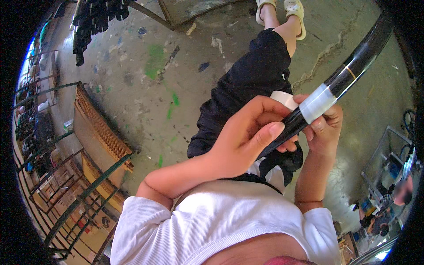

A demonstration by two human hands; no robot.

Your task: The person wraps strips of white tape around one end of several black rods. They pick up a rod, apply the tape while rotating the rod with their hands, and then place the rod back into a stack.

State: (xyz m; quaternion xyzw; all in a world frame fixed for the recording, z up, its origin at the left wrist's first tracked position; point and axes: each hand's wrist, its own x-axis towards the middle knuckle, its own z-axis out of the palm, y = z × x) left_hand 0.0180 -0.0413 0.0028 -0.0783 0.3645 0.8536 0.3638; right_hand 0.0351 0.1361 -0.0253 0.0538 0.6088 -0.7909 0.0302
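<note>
A long, glossy black pole [364, 55] slants from between my hands up to the upper right, with a thin gold ring on it. Around it sits a smooth whitish band [317, 104], apparently tape. My left hand [245, 132] is closed round the pole just below the band, thumb lying along the top. At its index finger a small white roll [284, 99], seemingly tape, stands beside the band. Behind the band my right hand [326, 128] has its fingers bent against the pole; the pole partly hides them, as well as what they pinch.
Several black rods or tubes [99, 20] stick out at the upper left. On the left, a dark green metal rack [84, 194] holds brown panels [99, 128]. A metal frame [382, 154] and another person [399, 194] are at the right edge. The concrete floor [132, 66] is paint-stained.
</note>
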